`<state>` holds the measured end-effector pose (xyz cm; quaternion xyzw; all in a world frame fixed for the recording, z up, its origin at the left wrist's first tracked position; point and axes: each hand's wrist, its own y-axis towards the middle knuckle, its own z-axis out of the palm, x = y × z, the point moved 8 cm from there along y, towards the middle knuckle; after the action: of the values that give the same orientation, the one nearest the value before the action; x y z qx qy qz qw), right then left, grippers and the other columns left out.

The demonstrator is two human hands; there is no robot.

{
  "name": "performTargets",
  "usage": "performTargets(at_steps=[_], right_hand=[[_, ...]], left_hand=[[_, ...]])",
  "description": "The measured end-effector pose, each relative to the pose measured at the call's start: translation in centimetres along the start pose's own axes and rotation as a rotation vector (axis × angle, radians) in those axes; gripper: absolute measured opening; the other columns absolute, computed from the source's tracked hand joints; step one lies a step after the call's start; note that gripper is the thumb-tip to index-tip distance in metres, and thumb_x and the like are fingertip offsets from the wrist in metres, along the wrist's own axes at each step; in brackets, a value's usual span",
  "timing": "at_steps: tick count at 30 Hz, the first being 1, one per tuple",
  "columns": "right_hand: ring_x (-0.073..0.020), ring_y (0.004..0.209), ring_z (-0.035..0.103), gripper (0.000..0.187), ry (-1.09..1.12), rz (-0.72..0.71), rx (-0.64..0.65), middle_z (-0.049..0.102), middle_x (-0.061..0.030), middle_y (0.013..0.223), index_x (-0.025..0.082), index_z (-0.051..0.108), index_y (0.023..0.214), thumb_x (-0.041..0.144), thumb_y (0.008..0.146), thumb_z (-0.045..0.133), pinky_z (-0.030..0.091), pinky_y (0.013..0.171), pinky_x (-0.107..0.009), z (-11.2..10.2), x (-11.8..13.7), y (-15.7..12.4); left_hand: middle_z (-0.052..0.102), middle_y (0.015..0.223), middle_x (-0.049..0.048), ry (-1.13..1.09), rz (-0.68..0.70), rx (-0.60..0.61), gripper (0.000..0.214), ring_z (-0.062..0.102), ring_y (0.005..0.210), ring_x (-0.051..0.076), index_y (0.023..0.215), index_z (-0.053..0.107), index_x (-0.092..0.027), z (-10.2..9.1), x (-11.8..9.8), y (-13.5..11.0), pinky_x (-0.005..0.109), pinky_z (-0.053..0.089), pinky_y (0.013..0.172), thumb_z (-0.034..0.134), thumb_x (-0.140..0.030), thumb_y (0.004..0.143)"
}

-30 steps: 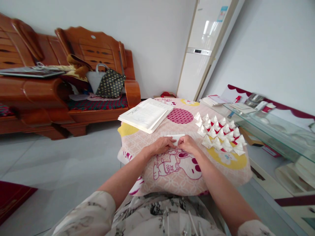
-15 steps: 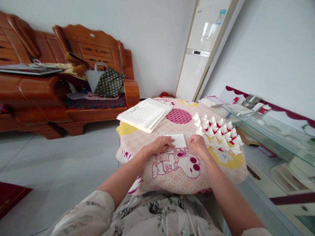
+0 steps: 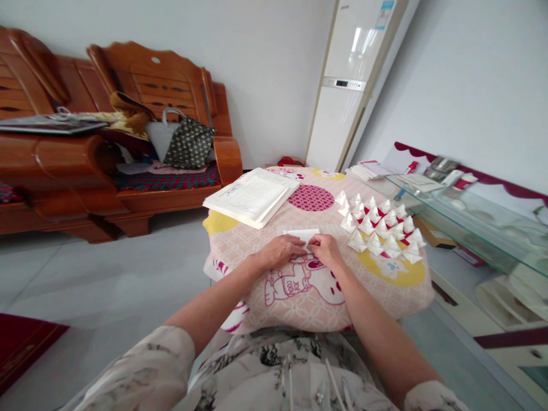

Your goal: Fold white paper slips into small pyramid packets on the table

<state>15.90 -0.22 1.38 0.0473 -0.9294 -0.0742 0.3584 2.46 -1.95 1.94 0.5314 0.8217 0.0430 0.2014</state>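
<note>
A small folded white paper (image 3: 302, 233) lies on the cloth-covered table, partly hidden by my fingers. My left hand (image 3: 283, 251) presses on its left side, fingertips gathered at the near edge. From the right, my right hand (image 3: 327, 250) pinches the paper's near edge, its fingertips close to those of the left. To the right stand several rows of pointed, folded white paper pieces (image 3: 374, 244). A stack of printed sheets (image 3: 252, 197) rests farther back on the left.
The table wears a pink patterned cloth (image 3: 295, 317). A glass-topped cabinet (image 3: 483, 234) holding cups and papers stands at the right. A wooden sofa (image 3: 171, 85) with bags is at the left, and a tall white air conditioner (image 3: 336, 120) stands behind.
My right hand has moved left from beside the paper onto its near edge, its fist turning into a pinch. My left hand stays on the paper, which now shows less of its surface.
</note>
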Motion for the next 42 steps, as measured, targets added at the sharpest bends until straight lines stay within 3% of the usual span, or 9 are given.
performTargets(at_steps=[12, 18, 21, 23, 25, 28, 31, 35, 42], right_hand=[[-0.0153, 0.059, 0.061, 0.011, 0.051, -0.003, -0.042, 0.069, -0.0010, 0.062, 0.018, 0.069, 0.063, 0.010, 0.070, 0.065, 0.040, 0.058, -0.025, -0.1, 0.2, -0.2], [-0.0156, 0.059, 0.060, 0.013, 0.061, -0.029, -0.071, 0.068, -0.0007, 0.061, 0.019, 0.068, 0.061, 0.010, 0.070, 0.065, 0.040, 0.059, -0.026, -0.1, 0.2, -0.2], [-0.0157, 0.059, 0.060, 0.012, 0.079, -0.038, -0.071, 0.068, -0.0007, 0.062, 0.019, 0.068, 0.061, 0.010, 0.069, 0.065, 0.040, 0.059, -0.026, 0.0, 0.2, -0.2], [-0.0158, 0.059, 0.060, 0.011, 0.090, -0.045, -0.071, 0.068, -0.0006, 0.061, 0.019, 0.067, 0.062, 0.011, 0.069, 0.065, 0.040, 0.058, -0.026, 0.1, 0.3, -0.3], [-0.0161, 0.058, 0.061, 0.010, 0.107, -0.044, -0.076, 0.068, -0.0006, 0.060, 0.019, 0.067, 0.062, 0.012, 0.069, 0.064, 0.041, 0.058, -0.026, 0.0, 0.2, -0.3], [-0.0163, 0.058, 0.061, 0.010, 0.133, -0.064, -0.113, 0.068, -0.0006, 0.061, 0.019, 0.066, 0.063, 0.014, 0.071, 0.062, 0.042, 0.058, -0.026, -0.3, 0.2, -0.5], [-0.0163, 0.058, 0.058, 0.014, 0.064, -0.165, -0.262, 0.066, -0.0017, 0.062, 0.019, 0.064, 0.066, 0.016, 0.077, 0.056, 0.043, 0.059, -0.026, -1.6, 1.0, -1.2], [-0.0208, 0.072, 0.060, 0.015, -0.129, -0.395, -0.459, 0.065, -0.0073, 0.074, 0.019, 0.064, 0.075, 0.015, 0.082, 0.050, 0.046, 0.069, -0.031, -2.8, 3.4, -2.9], [-0.0238, 0.084, 0.057, 0.018, -0.287, -0.554, -0.396, 0.064, -0.0088, 0.081, 0.021, 0.061, 0.079, 0.009, 0.086, 0.049, 0.047, 0.076, -0.034, -1.2, 5.7, -3.7]], left_hand=[[0.074, 0.118, 0.0062, 0.076, 0.038, -0.097, 0.041, 0.067, 0.115, 0.020, 0.108, 0.075, -0.019, -1.5, 0.5, -3.5, 0.035, 0.052, 0.103, 0.048, -0.001, 0.083], [0.075, 0.111, 0.0048, 0.049, -0.097, -0.179, 0.033, 0.069, 0.107, 0.018, 0.090, 0.075, -0.019, -3.3, 0.4, -5.2, 0.031, 0.055, 0.095, 0.048, -0.003, 0.082], [0.075, 0.105, 0.0060, 0.076, -0.123, -0.193, 0.025, 0.069, 0.102, 0.020, 0.088, 0.072, -0.019, -3.7, -0.1, -4.2, 0.034, 0.054, 0.096, 0.051, -0.005, 0.081], [0.073, 0.112, 0.0086, 0.093, -0.103, -0.186, 0.028, 0.067, 0.108, 0.023, 0.105, 0.069, -0.017, -3.6, -0.7, -2.9, 0.039, 0.051, 0.101, 0.057, -0.009, 0.081], [0.070, 0.119, 0.0108, 0.112, -0.076, -0.119, 0.038, 0.064, 0.112, 0.024, 0.117, 0.064, -0.015, -2.8, -1.1, -1.5, 0.038, 0.050, 0.101, 0.060, -0.011, 0.080], [0.071, 0.109, 0.0102, 0.155, -0.131, -0.019, 0.026, 0.067, 0.102, 0.023, 0.110, 0.065, -0.015, -1.3, -0.3, 0.0, 0.034, 0.053, 0.091, 0.057, -0.014, 0.086], [0.071, 0.097, 0.0080, 0.176, -0.126, 0.011, 0.015, 0.067, 0.091, 0.021, 0.097, 0.066, -0.016, -0.5, 0.1, 0.4, 0.030, 0.051, 0.081, 0.053, -0.017, 0.090], [0.070, 0.083, 0.0061, 0.158, -0.184, -0.115, 0.018, 0.066, 0.078, 0.019, 0.088, 0.066, -0.016, -1.6, 0.8, 0.1, 0.027, 0.048, 0.072, 0.049, -0.018, 0.093], [0.073, 0.090, 0.0055, 0.097, -0.228, -0.331, 0.015, 0.068, 0.083, 0.017, 0.093, 0.068, -0.017, -2.9, 1.1, 0.0, 0.027, 0.049, 0.075, 0.053, -0.017, 0.092]])
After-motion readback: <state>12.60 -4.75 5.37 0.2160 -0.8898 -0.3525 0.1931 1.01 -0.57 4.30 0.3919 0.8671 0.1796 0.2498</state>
